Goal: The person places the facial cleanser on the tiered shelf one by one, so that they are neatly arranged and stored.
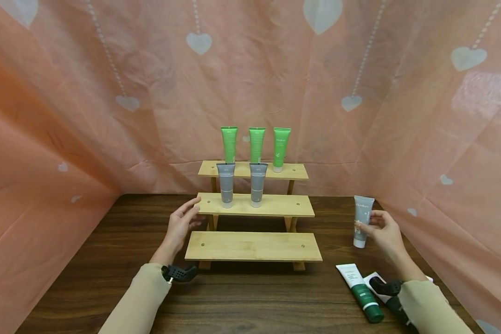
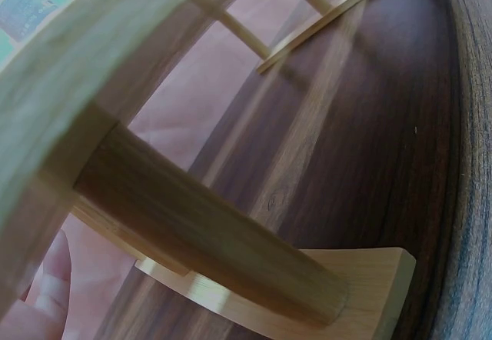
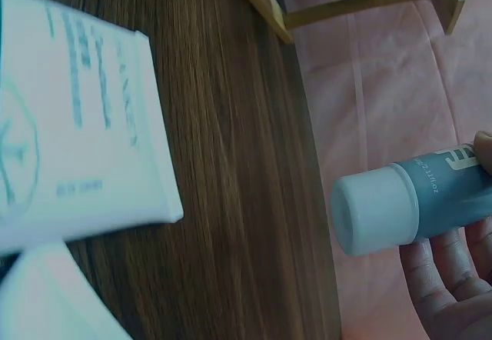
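My right hand (image 1: 385, 232) pinches a grey squeeze tube (image 1: 362, 215) between thumb and fingers, upright with its white cap (image 3: 375, 211) down, to the right of a three-tier wooden display stand (image 1: 253, 246). My left hand (image 1: 183, 225) grips the left end of the stand's middle shelf. In the left wrist view, part of that hand (image 2: 46, 298) shows behind the wood. Two grey tubes (image 1: 227, 183) stand on the middle shelf. Three green tubes (image 1: 280, 146) stand on the top shelf, while the bottom shelf (image 1: 250, 246) is bare.
White and dark green tubes (image 1: 361, 292) lie on the brown wooden table (image 1: 250, 301) at the front right, some partly hidden by my right sleeve (image 1: 430, 306). A pink curtain (image 1: 158, 116) with white hearts surrounds the back and sides.
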Demonstrator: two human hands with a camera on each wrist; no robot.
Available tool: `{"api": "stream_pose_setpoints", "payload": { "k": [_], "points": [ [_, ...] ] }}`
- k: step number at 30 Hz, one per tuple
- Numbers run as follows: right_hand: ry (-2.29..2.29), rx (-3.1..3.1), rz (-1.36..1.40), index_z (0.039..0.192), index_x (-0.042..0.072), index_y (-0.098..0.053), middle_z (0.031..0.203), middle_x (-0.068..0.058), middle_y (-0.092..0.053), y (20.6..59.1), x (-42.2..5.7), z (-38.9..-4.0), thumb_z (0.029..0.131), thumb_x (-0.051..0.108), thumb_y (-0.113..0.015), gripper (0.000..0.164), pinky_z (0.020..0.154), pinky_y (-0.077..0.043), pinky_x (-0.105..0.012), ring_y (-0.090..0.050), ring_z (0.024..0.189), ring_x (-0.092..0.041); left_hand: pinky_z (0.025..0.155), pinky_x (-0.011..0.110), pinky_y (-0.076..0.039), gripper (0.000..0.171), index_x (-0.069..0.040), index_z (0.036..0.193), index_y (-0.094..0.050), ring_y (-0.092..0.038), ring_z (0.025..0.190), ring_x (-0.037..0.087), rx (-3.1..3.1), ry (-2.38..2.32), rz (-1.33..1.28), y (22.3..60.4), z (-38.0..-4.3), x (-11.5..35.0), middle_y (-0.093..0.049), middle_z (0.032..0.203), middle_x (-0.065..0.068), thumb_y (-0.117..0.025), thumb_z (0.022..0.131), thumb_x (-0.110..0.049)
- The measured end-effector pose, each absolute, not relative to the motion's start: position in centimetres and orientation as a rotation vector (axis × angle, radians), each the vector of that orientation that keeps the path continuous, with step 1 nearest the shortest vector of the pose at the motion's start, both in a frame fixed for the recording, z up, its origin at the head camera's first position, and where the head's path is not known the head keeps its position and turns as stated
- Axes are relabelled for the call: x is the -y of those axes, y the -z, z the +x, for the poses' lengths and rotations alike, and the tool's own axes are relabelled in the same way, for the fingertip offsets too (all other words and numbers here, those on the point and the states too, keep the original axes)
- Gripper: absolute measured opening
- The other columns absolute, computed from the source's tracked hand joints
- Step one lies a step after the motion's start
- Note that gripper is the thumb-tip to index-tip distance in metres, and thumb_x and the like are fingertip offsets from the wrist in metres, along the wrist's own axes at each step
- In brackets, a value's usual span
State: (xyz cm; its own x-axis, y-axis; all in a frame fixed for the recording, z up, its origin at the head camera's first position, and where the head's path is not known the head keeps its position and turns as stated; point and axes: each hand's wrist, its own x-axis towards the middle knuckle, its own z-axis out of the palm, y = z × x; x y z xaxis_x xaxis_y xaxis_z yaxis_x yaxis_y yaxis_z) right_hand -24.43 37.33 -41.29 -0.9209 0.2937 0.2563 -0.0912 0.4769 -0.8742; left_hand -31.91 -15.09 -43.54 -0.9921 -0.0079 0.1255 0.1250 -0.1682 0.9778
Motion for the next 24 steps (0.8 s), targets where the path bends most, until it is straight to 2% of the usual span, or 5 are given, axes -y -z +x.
{"api": "stream_pose_setpoints", "payload": {
  "k": [10,17,21,24],
  "points": [
    [-1.533,2.221,-0.091,0.107,0.011,-0.048,0.095,0.006,-0.055,40.3,-35.4,-24.1,0.08,0.014,-0.075,0.038,0.06,-0.051,-0.019,-0.059,0.076,0.002,0.072,0.032,-0.052,0.041,-0.012,0.13,-0.055,-0.064,0.082,0.02,1.959,2.328,-0.15,43.6,-31.9,15.1,-0.064,0.094,-0.001,-0.06,0.092,-0.026],
    [-1.628,2.099,0.029,0.111,0.01,-0.052,0.099,-0.002,-0.058,41.3,-35.7,-25.4,0.077,0.013,-0.077,0.042,0.061,-0.054,-0.024,-0.063,0.078,-0.006,0.073,0.033,-0.052,0.042,-0.013,0.13,-0.055,-0.065,0.083,0.02,1.964,2.322,-0.152,43.6,-31.8,15.1,-0.065,0.096,-0.001,-0.06,0.092,-0.027],
    [-1.62,2.064,0.122,0.117,0.009,-0.051,0.103,-0.006,-0.059,43.6,-37.4,-27.9,0.078,0.013,-0.077,0.048,0.064,-0.055,-0.027,-0.065,0.083,-0.011,0.073,0.033,-0.052,0.042,-0.012,0.131,-0.055,-0.065,0.085,0.021,1.965,2.32,-0.155,43.5,-31.8,15.1,-0.065,0.096,-0.002,-0.06,0.092,-0.027],
    [-1.659,1.973,0.173,0.12,0.009,-0.052,0.104,-0.01,-0.061,45.9,-38.8,-30.4,0.075,0.007,-0.078,0.052,0.064,-0.054,-0.026,-0.066,0.085,-0.015,0.073,0.033,-0.052,0.041,-0.011,0.131,-0.054,-0.065,0.083,0.02,1.956,2.326,-0.156,43.5,-31.8,15.0,-0.066,0.095,-0.002,-0.06,0.092,-0.026]
  ]
}}
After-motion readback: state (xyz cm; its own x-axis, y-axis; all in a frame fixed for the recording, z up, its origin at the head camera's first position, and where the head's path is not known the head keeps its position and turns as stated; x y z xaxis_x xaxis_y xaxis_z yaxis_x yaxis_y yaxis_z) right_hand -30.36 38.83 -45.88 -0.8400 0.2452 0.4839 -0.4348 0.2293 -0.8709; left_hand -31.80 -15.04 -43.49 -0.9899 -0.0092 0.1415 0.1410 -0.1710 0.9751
